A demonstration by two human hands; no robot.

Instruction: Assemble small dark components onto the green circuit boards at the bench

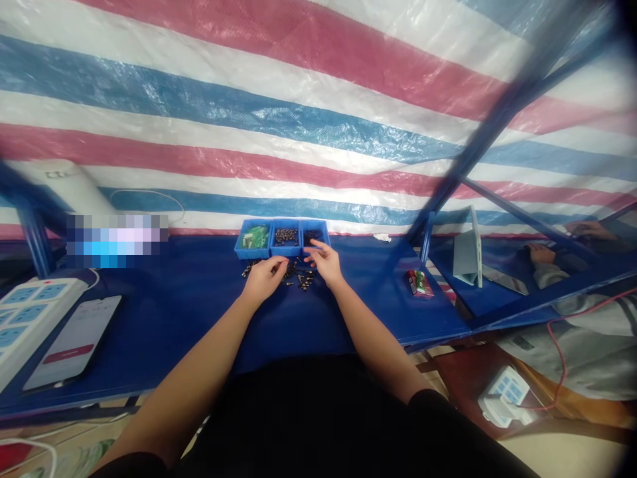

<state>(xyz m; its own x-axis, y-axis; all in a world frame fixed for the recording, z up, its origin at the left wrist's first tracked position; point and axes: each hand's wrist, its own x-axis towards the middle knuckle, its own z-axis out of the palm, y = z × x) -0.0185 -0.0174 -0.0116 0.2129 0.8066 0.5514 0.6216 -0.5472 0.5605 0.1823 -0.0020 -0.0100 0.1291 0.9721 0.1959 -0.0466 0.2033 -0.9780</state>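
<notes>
Three small blue bins stand side by side at the back of the blue table; the left one holds green parts, the other two dark small parts. Several dark small parts lie loose on the table in front of the bins. My left hand rests over the loose parts, its fingers pinched together on something I cannot make out. To its right, my right hand hovers just in front of the right bin with its fingers apart and slightly curled, holding nothing that I can see.
A phone and a white power strip lie at the left. A small red-and-green pack sits to the right, near a propped-up tablet. Another person's hands work at the far right. Blue frame posts rise on both sides.
</notes>
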